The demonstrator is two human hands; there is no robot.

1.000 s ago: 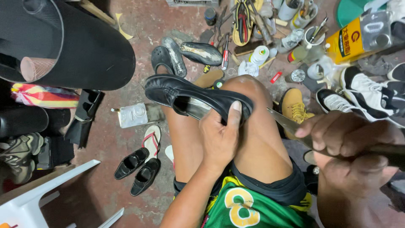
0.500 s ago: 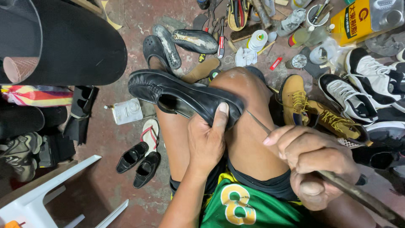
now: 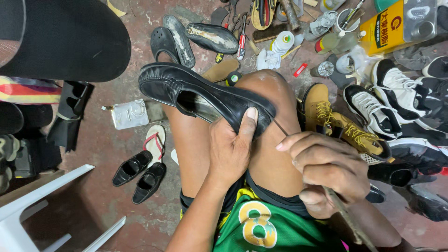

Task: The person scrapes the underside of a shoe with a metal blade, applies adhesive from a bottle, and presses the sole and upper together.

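A black leather loafer [image 3: 186, 91] lies across my bare knees, toe pointing left. My left hand [image 3: 233, 149] grips its heel end, thumb pressed on the leather. My right hand [image 3: 326, 172] is closed around a long wooden-handled awl [image 3: 347, 219]. The awl's thin metal tip [image 3: 280, 128] touches the shoe's heel edge just right of my thumb.
Around my legs the stained concrete floor holds a tan boot [image 3: 326, 116], black-and-white sneakers [image 3: 401, 107], a small pair of black shoes [image 3: 140, 175], a flip-flop [image 3: 154, 140], loose soles [image 3: 210, 37], a yellow glue can [image 3: 396, 25], bottles and a white plastic chair [image 3: 32, 214].
My right hand has swung in from the right and brought the awl's tip to the shoe's heel. My left hand stays on the shoe.
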